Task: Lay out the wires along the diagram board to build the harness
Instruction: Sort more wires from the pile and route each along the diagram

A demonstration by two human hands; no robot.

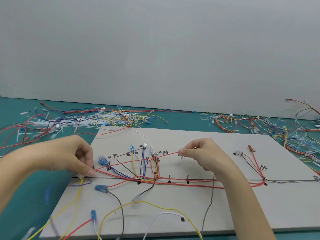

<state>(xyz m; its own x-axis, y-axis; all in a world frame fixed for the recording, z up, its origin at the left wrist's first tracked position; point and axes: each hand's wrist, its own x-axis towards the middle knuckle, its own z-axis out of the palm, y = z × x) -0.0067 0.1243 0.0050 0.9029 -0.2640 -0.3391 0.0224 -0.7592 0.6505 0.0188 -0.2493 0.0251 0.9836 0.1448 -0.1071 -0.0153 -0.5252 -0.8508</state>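
Red wire (138,161) (thin, limp) sags unless we keep it taut: left hand (74,155) and right hand (204,153) each pinch it over the board (225,205).

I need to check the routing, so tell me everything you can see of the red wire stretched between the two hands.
The red wire is thin, with glossy red insulation. It runs as a nearly straight, taut line above the diagram board, rising from the left hand, whose fingertips pinch it at the board's left edge, to the right hand, which pinches it between thumb and finger. It crosses over the yellow, blue and white wires laid there. Its ends are hidden by the fingers.
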